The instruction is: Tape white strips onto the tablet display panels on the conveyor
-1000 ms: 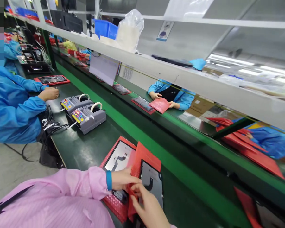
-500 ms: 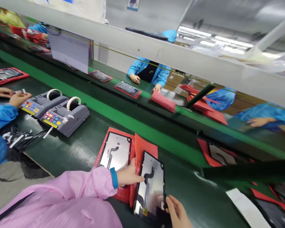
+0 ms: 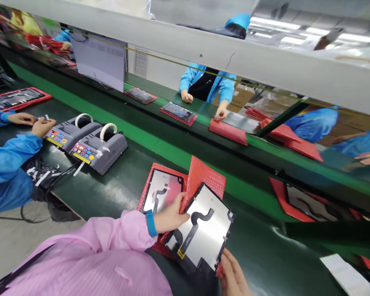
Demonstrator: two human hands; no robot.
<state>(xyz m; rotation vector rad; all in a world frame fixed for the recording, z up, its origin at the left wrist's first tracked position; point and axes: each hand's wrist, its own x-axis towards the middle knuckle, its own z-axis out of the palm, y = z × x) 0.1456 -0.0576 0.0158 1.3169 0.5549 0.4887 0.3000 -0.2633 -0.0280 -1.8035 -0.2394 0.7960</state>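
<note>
A tablet screen [image 3: 216, 226], silver on its back with a black border and a black flex cable, is held tilted above the bench. My left hand [image 3: 172, 216] grips its left edge, thumb on the silver back, along with a red bubble-wrap bag [image 3: 207, 174] behind the screen. At the lower right edge, my right hand [image 3: 232, 273] has its fingers closed on the same screen; part of its grip is hidden. Just left of these, a second tablet screen [image 3: 162, 187] lies on red bubble wrap [image 3: 146, 187], partly covered by my left hand.
Two grey tape dispensers [image 3: 100, 150] stand at left, near a co-worker's hands [image 3: 43, 125]. A green ledge [image 3: 142, 142] runs behind the bench. More screens on red bags [image 3: 179, 113] lie beyond it, near another person. A white strip [image 3: 348, 273] lies at right.
The screen in my hands has turned clockwise and faces me more fully. The red bag behind it has risen and tilted with it. The whole view has shifted slightly.
</note>
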